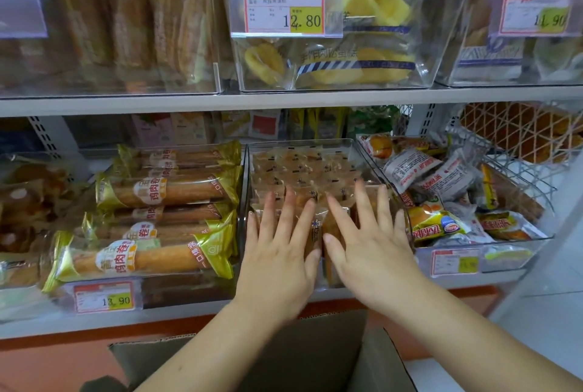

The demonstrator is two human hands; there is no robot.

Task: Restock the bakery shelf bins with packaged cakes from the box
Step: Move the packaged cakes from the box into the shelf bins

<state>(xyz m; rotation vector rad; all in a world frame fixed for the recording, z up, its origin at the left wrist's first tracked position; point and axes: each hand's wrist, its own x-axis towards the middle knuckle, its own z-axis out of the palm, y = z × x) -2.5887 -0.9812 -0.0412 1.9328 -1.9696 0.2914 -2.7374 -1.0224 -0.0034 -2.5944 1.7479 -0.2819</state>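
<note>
Head view: left hand (277, 259) and right hand (372, 252) lie flat, fingers (288, 211) splayed and released, grasping nothing. They press the packaged cakes (299, 170), which sit beneath and just beyond them in the clear bin (303, 142), probably to level the rows. Below the wrists the box (315, 347) is cut off, its contents hidden.

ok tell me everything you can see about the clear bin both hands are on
The clear bin looks like transparent plastic, open-topped, and sits on the lower shelf between a bin of gold-wrapped rolls and one of mixed packets. It is packed nearly full with rows of small cakes in clear wrappers. The left hand and right hand lie flat, fingers spread, on the front cakes.
</note>
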